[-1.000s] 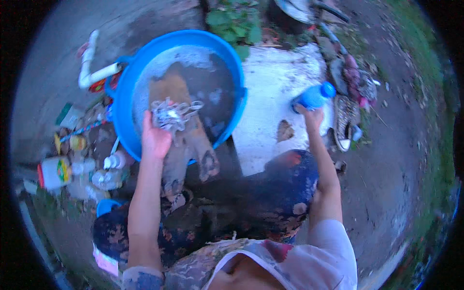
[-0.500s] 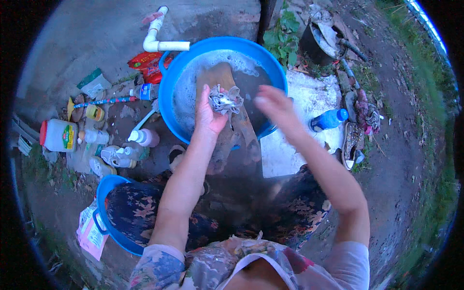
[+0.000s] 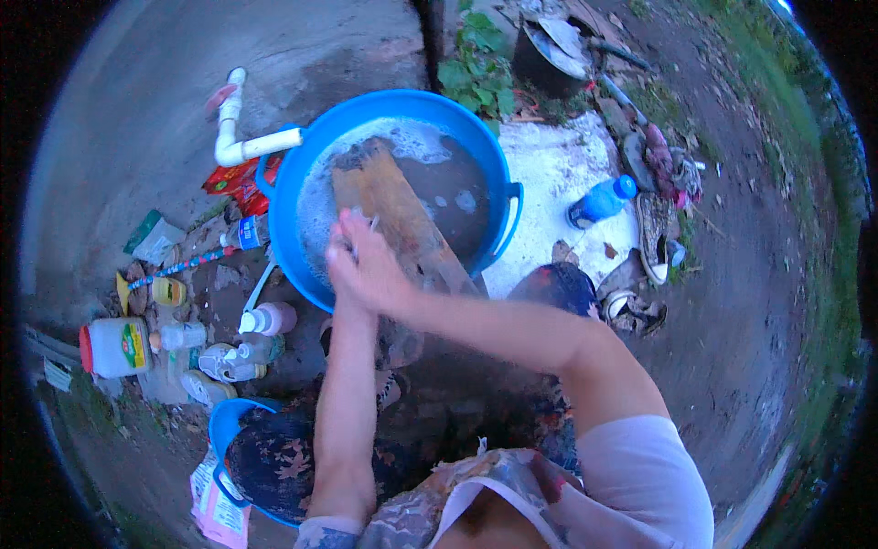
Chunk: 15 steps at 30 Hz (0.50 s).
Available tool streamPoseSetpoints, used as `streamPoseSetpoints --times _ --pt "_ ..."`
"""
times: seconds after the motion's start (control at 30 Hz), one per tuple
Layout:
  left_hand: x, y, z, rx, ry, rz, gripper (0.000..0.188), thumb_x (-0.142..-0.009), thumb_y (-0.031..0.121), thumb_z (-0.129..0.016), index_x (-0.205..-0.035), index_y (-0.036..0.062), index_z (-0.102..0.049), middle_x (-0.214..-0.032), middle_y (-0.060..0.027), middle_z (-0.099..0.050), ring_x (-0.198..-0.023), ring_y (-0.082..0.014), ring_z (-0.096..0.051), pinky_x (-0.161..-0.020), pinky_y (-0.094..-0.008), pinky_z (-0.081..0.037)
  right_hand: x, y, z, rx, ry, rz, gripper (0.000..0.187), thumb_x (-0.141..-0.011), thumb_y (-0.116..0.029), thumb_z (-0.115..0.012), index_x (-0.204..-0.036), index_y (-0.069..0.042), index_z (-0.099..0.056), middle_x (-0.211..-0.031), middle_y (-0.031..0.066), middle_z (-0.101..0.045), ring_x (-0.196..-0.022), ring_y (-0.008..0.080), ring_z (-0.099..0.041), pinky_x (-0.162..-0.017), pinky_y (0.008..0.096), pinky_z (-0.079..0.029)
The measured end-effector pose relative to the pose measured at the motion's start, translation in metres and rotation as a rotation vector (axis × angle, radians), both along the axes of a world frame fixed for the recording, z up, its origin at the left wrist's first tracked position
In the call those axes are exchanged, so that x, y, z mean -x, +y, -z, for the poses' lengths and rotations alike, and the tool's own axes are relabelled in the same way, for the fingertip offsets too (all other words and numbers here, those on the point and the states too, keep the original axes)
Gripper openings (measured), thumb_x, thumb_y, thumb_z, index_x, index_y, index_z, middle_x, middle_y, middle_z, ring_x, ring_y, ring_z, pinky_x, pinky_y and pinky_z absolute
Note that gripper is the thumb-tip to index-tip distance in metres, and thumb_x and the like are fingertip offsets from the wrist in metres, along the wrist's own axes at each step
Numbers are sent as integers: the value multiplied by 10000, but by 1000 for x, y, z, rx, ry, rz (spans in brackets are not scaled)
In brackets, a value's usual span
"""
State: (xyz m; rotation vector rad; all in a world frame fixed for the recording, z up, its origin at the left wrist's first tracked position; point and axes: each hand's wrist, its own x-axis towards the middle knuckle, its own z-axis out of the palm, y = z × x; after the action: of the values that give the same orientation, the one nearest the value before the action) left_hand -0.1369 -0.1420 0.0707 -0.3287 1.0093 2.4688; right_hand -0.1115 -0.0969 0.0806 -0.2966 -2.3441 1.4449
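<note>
My left hand (image 3: 337, 256) and my right hand (image 3: 373, 270) are pressed together, palm to palm, over the near left part of the blue basin. Between them is the bundle of thin grey-white shoelaces (image 3: 373, 220), of which only a small bit shows past the fingers. The right hand lies across the left and hides most of its fingers. Beneath them a worn wooden board (image 3: 391, 192) slants out of the soapy water, its near end toward my knees. The blue basin (image 3: 498, 174) holds greyish water with foam.
A white pipe (image 3: 265, 145) reaches the basin's left rim. A blue bottle (image 3: 599, 203) stands on a white slab (image 3: 535, 169) at right. Shoes (image 3: 651, 242) lie beyond it. At left are a pump bottle (image 3: 267, 318), a red-lidded jar (image 3: 117, 348) and pale sneakers (image 3: 224, 364).
My right hand has moved left from beside the basin onto the left hand, covering the shoelaces. The view has shifted, so the basin sits further left.
</note>
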Motion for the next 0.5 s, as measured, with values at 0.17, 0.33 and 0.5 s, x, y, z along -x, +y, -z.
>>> streamPoseSetpoints --times 0.17,0.33,0.5 --pt "-11 26 -25 -119 -45 144 492 -907 422 -381 -1280 102 -389 -1268 -97 -451 -1174 -250 -423 -982 -412 -335 34 57 12 109 51 31 370 -798 -299 -508 -964 22 -580 -1014 243 -558 -998 393 -519 -814 508 -398" --pt "10 5 5 -26 -9 36 420 -906 378 -396 -1214 93 -419 -1245 -98 -458 -1151 -219 -446 -977 -403 -349 25 -16 13 -273 -148 291 324 -782 -200 -518 -1022 13 -557 -1047 218 -557 -999 393 -511 -798 464 -422" --pt "-17 42 -30 -97 -108 151 443 -922 387 -330 -1278 131 -397 -1309 -76 -426 -1207 -233 -394 -998 -388 -318 29 61 8 -30 76 141 331 -765 -180 -517 -1038 4 -547 -1077 212 -549 -1023 420 -484 -844 487 -377"
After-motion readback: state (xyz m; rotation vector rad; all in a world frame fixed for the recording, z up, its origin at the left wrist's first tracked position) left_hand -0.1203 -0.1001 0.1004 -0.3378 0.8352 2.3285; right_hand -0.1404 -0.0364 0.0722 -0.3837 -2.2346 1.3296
